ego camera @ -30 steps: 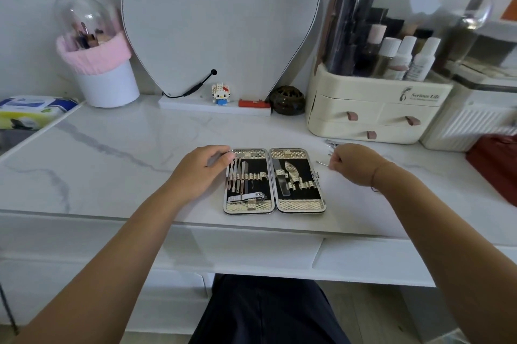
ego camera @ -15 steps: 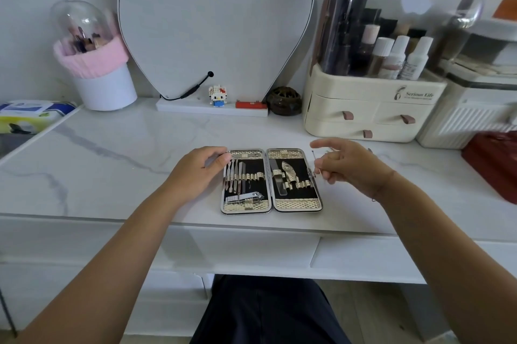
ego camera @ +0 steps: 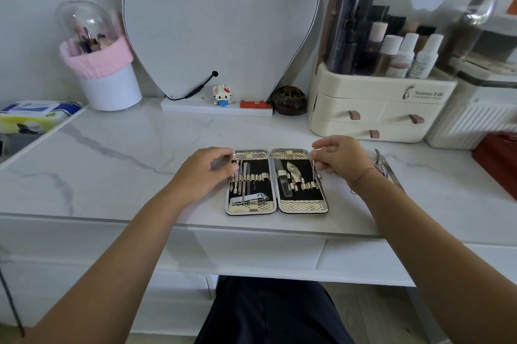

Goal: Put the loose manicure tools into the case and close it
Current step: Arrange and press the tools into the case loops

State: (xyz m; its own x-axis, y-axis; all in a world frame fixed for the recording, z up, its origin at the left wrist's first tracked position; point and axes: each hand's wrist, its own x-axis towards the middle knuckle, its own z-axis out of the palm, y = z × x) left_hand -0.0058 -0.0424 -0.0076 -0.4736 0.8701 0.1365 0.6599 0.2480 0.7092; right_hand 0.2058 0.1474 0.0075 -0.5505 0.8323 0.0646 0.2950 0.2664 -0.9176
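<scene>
Tool (ego camera: pixel 314 167) in right hand (ego camera: pixel 340 159) has reached case (ego camera: pixel 303 206) edge.

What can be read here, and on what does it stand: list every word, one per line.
"Serious Life": front of the cream cosmetics organiser, beside a small logo.
Line printed beneath it: too small to read.
Labels on the bottles: too small to read.
Print on the wipes pack: blurred, unreadable.

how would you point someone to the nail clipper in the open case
On the white marble desk, in front of the mirror, a gold-trimmed manicure case lies open flat. In its left half, below the row of thin tools, sits the nail clipper. It alone lies crosswise, broad and shiny.
</scene>
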